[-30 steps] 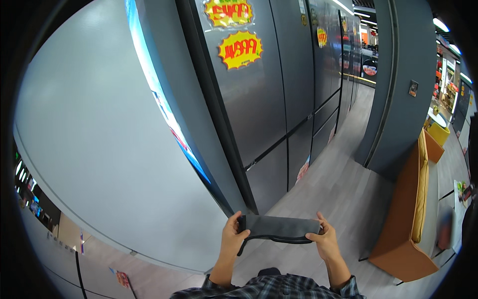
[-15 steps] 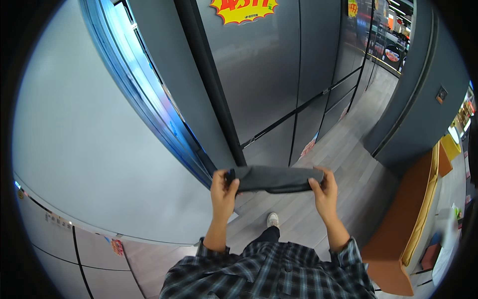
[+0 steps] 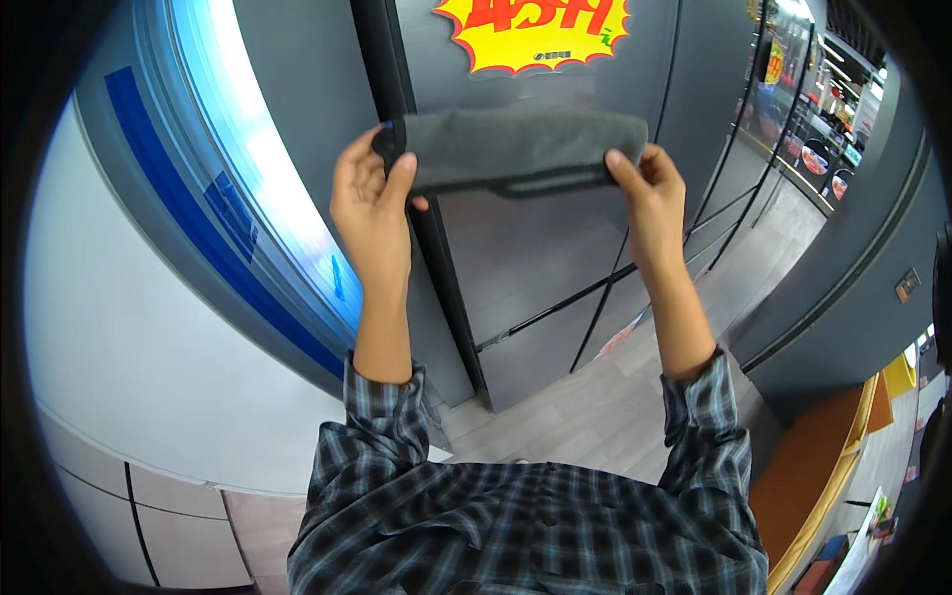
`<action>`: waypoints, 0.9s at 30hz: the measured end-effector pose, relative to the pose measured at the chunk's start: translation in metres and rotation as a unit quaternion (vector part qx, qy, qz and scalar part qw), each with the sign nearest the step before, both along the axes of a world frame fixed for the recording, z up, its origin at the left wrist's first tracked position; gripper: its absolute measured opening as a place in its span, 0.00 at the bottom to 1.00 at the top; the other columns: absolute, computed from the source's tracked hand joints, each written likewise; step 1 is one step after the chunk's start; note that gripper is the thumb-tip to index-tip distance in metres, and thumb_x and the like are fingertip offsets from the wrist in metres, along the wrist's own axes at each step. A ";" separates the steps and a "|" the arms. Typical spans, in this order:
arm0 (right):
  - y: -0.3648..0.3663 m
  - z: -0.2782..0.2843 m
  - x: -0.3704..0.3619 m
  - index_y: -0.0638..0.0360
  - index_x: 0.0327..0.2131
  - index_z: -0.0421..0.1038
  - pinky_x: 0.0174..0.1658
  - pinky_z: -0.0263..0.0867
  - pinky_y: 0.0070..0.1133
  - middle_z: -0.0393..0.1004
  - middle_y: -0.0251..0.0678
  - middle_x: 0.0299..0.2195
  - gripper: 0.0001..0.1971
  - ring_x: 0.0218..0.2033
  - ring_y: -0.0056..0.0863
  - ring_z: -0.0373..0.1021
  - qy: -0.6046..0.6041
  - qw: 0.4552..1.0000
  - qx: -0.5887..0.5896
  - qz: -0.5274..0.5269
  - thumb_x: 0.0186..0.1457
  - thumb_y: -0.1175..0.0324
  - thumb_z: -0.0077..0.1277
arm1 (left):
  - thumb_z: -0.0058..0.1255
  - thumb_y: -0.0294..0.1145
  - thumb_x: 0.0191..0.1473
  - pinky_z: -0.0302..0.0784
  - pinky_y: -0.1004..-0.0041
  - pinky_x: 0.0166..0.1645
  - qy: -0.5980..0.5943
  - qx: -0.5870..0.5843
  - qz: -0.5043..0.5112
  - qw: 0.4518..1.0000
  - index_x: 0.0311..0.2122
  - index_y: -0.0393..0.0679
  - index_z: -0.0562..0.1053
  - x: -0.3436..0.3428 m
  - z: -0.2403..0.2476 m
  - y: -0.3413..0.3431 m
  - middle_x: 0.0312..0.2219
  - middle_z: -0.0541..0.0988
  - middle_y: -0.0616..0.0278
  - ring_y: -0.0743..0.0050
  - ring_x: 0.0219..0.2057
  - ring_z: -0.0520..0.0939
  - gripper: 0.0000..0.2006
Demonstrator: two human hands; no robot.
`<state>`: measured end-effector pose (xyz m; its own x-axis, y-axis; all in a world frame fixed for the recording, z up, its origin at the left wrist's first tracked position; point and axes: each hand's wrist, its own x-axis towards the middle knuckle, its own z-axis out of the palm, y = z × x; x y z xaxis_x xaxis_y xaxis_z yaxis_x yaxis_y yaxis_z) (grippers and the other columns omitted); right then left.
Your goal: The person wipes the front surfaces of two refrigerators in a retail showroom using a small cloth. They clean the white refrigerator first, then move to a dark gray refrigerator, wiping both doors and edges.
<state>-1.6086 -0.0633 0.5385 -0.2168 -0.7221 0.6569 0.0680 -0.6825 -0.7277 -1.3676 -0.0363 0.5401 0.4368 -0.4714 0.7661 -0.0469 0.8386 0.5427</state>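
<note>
One grey cloth (image 3: 526, 149), refrigerator (image 3: 540, 258) behind, orange sofa (image 3: 805, 481) right

Large red digits (image 3: 535, 12) across a red-edged yellow starburst tag (image 3: 531, 42), small green character (image 3: 606, 39) at their lower right, small dark print (image 3: 552, 57) beneath, tag on a grey fridge (image 3: 526, 258), smaller yellow-and-red tag (image 3: 773, 65) on a farther door (image 3: 764, 114), its marks too small to read
</note>
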 end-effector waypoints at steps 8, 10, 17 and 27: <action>-0.091 0.059 0.001 0.68 0.34 0.70 0.33 0.61 0.12 0.72 0.29 0.25 0.12 0.26 0.12 0.64 0.054 0.992 -0.112 -0.034 0.51 0.68 0.56 | 0.53 0.23 0.51 0.61 0.86 0.20 -0.083 -0.078 0.221 0.968 0.43 0.35 0.68 -0.005 0.037 -0.068 0.30 0.74 0.62 0.90 0.20 0.72 0.13; -0.114 0.061 0.003 0.68 0.32 0.70 0.30 0.61 0.13 0.72 0.29 0.23 0.15 0.23 0.13 0.64 0.069 0.989 -0.126 -0.045 0.49 0.65 0.58 | 0.54 0.24 0.51 0.58 0.86 0.19 -0.084 -0.074 0.259 0.959 0.43 0.36 0.68 -0.005 0.036 -0.073 0.30 0.73 0.62 0.90 0.17 0.70 0.14; -0.137 0.056 -0.004 0.63 0.28 0.68 0.25 0.60 0.13 0.69 0.27 0.20 0.16 0.21 0.13 0.63 0.111 0.985 -0.118 -0.056 0.45 0.61 0.62 | 0.59 0.27 0.48 0.62 0.85 0.18 -0.086 -0.058 0.285 0.953 0.41 0.36 0.69 -0.004 0.023 -0.075 0.33 0.72 0.62 0.83 0.24 0.76 0.16; -0.143 -0.028 -0.022 0.65 0.29 0.68 0.31 0.65 0.17 0.71 0.33 0.22 0.20 0.25 0.20 0.68 0.155 0.988 -0.008 -0.016 0.42 0.57 0.62 | 0.60 0.31 0.48 0.64 0.84 0.19 -0.031 0.065 0.329 0.942 0.43 0.37 0.68 -0.036 -0.060 -0.067 0.33 0.74 0.64 0.85 0.24 0.74 0.19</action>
